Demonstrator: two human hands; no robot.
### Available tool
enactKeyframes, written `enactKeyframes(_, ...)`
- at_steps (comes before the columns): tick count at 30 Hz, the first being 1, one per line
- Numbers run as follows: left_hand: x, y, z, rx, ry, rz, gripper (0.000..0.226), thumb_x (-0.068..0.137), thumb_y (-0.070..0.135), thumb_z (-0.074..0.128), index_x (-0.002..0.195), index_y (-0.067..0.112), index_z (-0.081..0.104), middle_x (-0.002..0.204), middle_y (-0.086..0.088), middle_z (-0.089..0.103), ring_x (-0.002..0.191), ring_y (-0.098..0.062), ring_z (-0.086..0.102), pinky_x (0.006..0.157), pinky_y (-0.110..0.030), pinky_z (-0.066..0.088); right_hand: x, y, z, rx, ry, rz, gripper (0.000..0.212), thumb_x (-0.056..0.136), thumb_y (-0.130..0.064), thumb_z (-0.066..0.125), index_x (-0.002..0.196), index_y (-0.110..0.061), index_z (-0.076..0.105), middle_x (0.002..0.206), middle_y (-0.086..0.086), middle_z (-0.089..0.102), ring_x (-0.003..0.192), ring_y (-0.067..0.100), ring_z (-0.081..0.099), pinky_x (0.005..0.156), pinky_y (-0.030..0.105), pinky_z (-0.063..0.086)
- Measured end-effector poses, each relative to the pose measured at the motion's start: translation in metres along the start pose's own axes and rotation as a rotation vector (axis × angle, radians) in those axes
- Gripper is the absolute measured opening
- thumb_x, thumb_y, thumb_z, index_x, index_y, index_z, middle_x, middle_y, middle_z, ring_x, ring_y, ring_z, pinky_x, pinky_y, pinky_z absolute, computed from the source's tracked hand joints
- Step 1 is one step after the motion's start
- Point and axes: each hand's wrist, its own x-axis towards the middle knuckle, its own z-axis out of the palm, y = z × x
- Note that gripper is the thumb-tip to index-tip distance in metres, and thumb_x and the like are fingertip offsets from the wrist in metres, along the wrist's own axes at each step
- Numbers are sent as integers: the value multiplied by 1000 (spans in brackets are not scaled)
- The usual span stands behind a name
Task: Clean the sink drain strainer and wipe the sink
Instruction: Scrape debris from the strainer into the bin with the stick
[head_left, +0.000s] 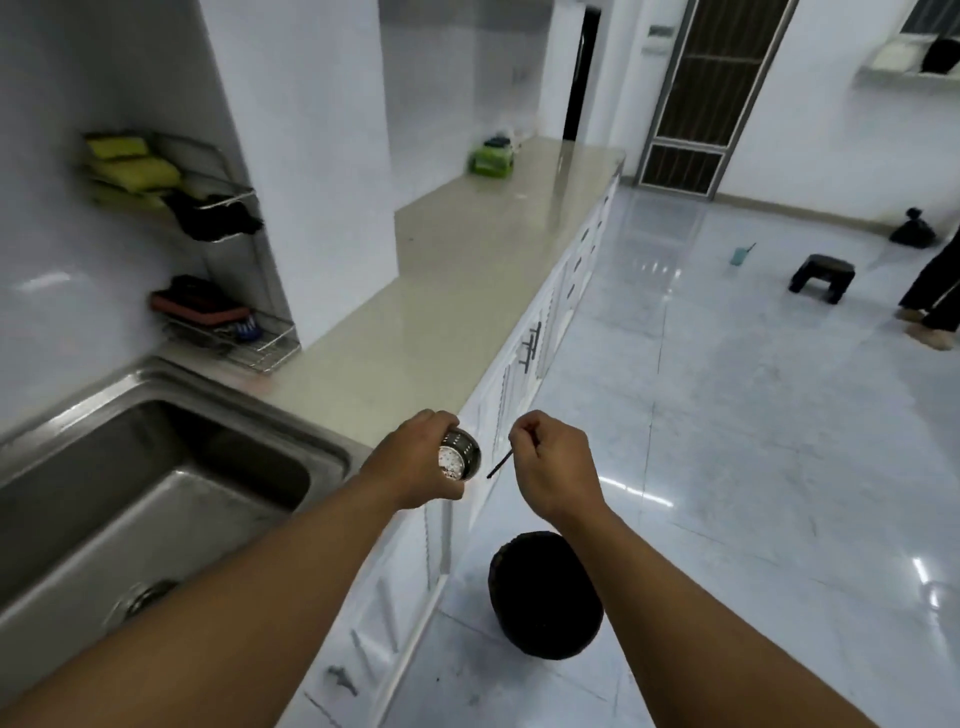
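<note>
Beige counter (467, 270), with a steel sink (218, 395) set into its near left end, a wire rack (265, 353) at the back edge just beside the sink and a green packet (491, 158) near the far end. On the glossy tiled floor (727, 415), a black bin (545, 592) close to the counter's front, a black stool (823, 275) well apart.

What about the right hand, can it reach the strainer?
Probably yes. The strainer, held by the left hand, sits close beside the right hand, with only air between; its stick points at it.

Sink drain (148, 595) half behind the left forearm (249, 597)
</note>
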Motion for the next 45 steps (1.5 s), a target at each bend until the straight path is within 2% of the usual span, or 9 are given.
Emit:
enactKeyframes(9,-141,-100,-137,25,179,-154,86,55,42,85,132,24,52,126,5,55,113,-17,56,95,-32,49,-53,-170,81,-12,-147,-230,20,93,-18,47,82,-18,64,69,-11,61,65,7,57,58,24,43)
enactKeyframes(15,-229,-167,-183,31,225,-315,93,54,43,89,136,23,50,129,5,55,114,-18,57,96,-40,52,-87,-244,152,-34,-285,-322,20,95,-22,49,88,-15,67,82,2,69,78,21,63,75,37,55)
enactKeyframes(19,-268,-211,-193,8,241,-429,98,51,47,86,138,23,50,135,1,54,120,-20,54,101,-38,48,-97,-272,203,-24,-410,-358,21,96,-27,51,91,-18,68,84,-1,69,78,17,63,76,37,54)
enactKeyframes(23,-289,-247,-185,-1,254,-544,101,53,48,90,141,19,50,141,-8,49,128,-25,49,105,-31,41,-96,-280,245,-26,-544,-392,16,96,-29,52,93,-22,67,85,-6,67,78,10,62,71,30,52)
enactKeyframes(26,-296,-271,-173,-8,243,-622,99,53,49,90,139,16,54,131,-7,53,121,-25,53,99,-32,45,-91,-278,275,-30,-621,-414,18,97,-29,54,93,-18,67,83,-4,67,74,8,61,65,28,50)
enactKeyframes(28,-297,-286,-166,-10,243,-671,96,52,50,90,136,16,56,126,-5,55,116,-24,55,94,-30,46,-85,-275,297,-44,-683,-421,19,98,-29,54,96,-15,68,84,-1,68,75,12,63,69,32,54)
enactKeyframes(36,-288,-336,-116,-91,248,-898,95,58,47,88,141,20,50,138,-1,52,126,-21,52,101,-28,44,-62,-240,380,-88,-859,-473,20,97,-27,54,98,-15,70,86,2,70,79,18,65,76,36,55)
enactKeyframes(41,-284,-365,-79,-111,219,-1036,89,63,35,88,141,18,49,136,-2,52,123,-22,54,101,-31,47,-51,-208,424,-146,-950,-501,18,98,-31,56,102,-22,70,93,-6,72,82,9,65,73,23,52)
enactKeyframes(45,-282,-389,-51,-106,186,-1154,77,76,14,81,144,17,44,139,-5,47,123,-26,55,104,-35,47,-52,-186,455,-132,-1014,-497,14,96,-30,59,99,-24,72,90,-8,72,80,5,65,75,21,53)
